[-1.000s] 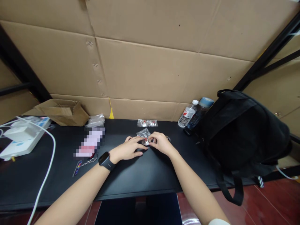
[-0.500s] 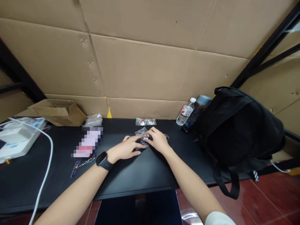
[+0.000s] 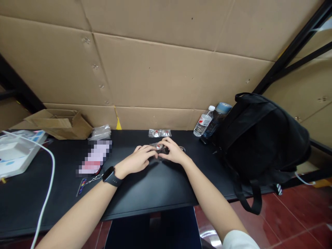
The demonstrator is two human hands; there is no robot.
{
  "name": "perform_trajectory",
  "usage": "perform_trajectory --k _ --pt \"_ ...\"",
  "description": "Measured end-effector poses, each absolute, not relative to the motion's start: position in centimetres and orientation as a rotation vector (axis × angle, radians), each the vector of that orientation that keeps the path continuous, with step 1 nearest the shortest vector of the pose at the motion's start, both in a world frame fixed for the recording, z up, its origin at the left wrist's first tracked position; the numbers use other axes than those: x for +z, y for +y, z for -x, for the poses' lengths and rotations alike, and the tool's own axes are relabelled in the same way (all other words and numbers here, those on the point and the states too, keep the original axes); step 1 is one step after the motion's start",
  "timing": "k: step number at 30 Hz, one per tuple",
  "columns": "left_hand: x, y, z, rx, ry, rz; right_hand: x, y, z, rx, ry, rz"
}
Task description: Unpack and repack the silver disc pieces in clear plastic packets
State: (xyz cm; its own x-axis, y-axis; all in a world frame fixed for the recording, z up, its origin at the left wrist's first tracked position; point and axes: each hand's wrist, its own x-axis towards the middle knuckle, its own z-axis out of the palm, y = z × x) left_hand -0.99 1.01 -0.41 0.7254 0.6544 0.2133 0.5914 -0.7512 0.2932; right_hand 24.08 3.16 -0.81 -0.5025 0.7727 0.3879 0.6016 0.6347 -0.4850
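Observation:
A small clear plastic packet (image 3: 158,147) with a round, silvery, red-centred piece lies on the black table between my hands. My left hand (image 3: 137,158), with a dark watch on its wrist, has its fingertips pressed on the packet's left side. From the right, my right hand (image 3: 173,151) grips the packet's edge between fingers and thumb. Its fingers hide part of the plastic. Just beyond my hands, two similar packets (image 3: 160,133) lie side by side near the cardboard wall. Something ring-like (image 3: 183,149) shows partly behind my right hand.
To the left are a blurred-out phone-like item (image 3: 95,157) with a chain, a stack of clear bags (image 3: 101,132), an open cardboard box (image 3: 59,124) and a white power strip (image 3: 20,155) with a cable. At right stand a water bottle (image 3: 204,122), a blue-lidded bottle (image 3: 219,117) and a black backpack (image 3: 264,148).
The packet has turned between my fingers, and its loose plastic no longer sticks out at the far side. My left thumb has drawn in. The whole view has shifted slightly.

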Motion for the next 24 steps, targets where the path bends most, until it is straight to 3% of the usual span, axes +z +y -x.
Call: perform_trajectory --k 3,12,20,24 --pt "-0.4 1.3 0.6 0.552 1.157 -2.741 -0.3 3.3 -25.9 0.483 -2.229 1.015" --pt "-1.5 1.8 -1.0 0.716 1.256 -2.716 -2.2 4.4 -25.3 0.296 -2.293 1.132" --pt "-1.1 2.7 0.5 0.818 1.423 -2.394 -2.2 4.3 -24.9 0.614 -2.109 1.085" --pt "-1.0 2.5 0.2 0.873 1.539 -2.264 -3.1 4.5 -24.3 0.57 -2.017 1.154"
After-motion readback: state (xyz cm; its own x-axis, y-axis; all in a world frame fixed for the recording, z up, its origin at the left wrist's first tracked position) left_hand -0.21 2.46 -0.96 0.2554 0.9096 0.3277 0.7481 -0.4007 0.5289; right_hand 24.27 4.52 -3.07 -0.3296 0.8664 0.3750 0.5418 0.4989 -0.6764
